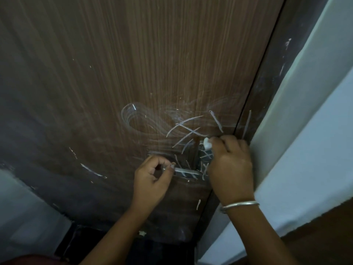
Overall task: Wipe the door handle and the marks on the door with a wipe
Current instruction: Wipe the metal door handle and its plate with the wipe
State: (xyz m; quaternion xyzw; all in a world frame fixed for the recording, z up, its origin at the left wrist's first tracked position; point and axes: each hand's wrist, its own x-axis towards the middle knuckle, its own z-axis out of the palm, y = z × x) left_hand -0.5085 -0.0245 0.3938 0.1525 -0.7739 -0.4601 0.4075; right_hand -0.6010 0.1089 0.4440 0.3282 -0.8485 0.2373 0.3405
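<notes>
Head view looks down the face of a brown wood-grain door point(133, 64), which fills most of the picture. A pale wall point(305, 131) runs down the right side, with the dark door frame point(267, 83) between them.

White marks point(187, 129) cross the door just above the handle. Some are crisp strokes, others faint looping smears, and a few stray ones lie lower left and on the frame. Much of the marking looks unwiped, so the task seems to be at an early or middle stage.

The 2 hands meet at the handle. The right hand point(231, 165) reaches up along the door edge with its wrist bent forward and its back to the camera. Its grip is closed, fingertips pinching a small white wad, presumably the wipe point(206, 143), against the top of the handle's metal plate. That spot is streaked with white too, which is probably why the wipe is there.

The left hand point(150, 180) comes in from below, palm turned inward. Its grip is closed on the free end of the metal handle point(186, 171), with thumb and curled fingers around the lever. This likely steadies the lever and the door against the rubbing.

A silver bangle point(238, 205) circles the right wrist.
</notes>
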